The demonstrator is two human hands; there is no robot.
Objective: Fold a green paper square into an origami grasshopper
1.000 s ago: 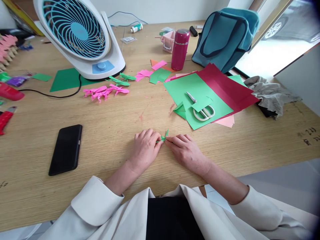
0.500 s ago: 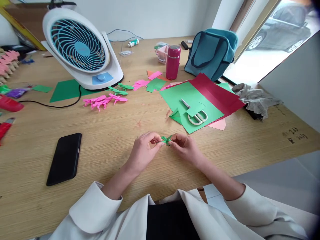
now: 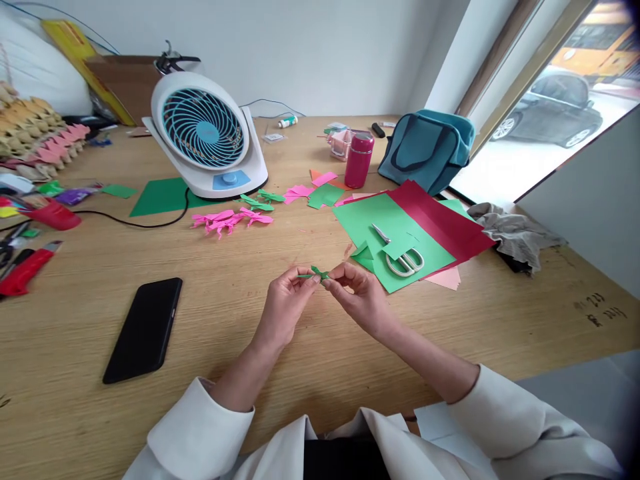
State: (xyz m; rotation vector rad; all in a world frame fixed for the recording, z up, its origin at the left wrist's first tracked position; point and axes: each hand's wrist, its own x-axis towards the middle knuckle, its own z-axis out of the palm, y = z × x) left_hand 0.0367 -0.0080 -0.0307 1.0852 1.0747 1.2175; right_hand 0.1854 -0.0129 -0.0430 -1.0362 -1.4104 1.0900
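Note:
Between my two hands is a small folded green paper figure [image 3: 319,271], pinched from both sides just above the table. My left hand [image 3: 286,303] grips its left part with thumb and forefinger, and a thin green strip shows past those fingers. Thumb and fingertips of my right hand [image 3: 361,298] close on its right end. The fingers cover much of the figure. To the right, scissors [image 3: 404,259] with white handles lie on a light green sheet [image 3: 357,215], a small green piece of paper over them. A folded green paper [image 3: 364,256] sits at that sheet's left edge.
Pink folded paper figures [image 3: 225,221] and green ones [image 3: 260,200] lie ahead, near a white fan [image 3: 205,133]. A black phone [image 3: 144,330] is at left. Dark red sheets [image 3: 440,217], a magenta flask [image 3: 359,160] and a teal bag [image 3: 427,150] stand or lie right. A red cutter [image 3: 31,270] is far left.
The camera view has tilted up and turned left, so the table things appear lower and further right. The green figure has turned in my fingers; both hands still pinch it.

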